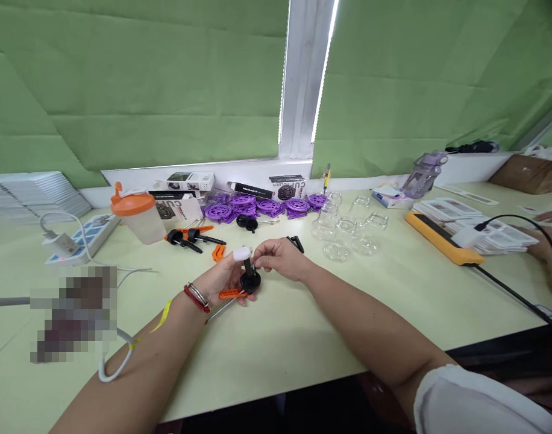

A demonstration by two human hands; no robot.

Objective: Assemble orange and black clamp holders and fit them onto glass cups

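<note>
My left hand is wrapped around a black round part with an upright stem. A white cap-like piece is at the top of the stem, and an orange ridged handle sticks out at the left. A thin metal rod slants down beside the hand. The fingers of my right hand are pinched together against the stem; whatever is between them is too small to make out. Just behind that hand lies a small black piece. Several black stemmed parts with orange handles and loose orange pieces lie farther back.
Purple wheel-shaped parts and printed boxes line the wall. Clear glass jars stand right of centre. An orange-lidded cup and power strip are left. An orange power strip and another person's arm are right.
</note>
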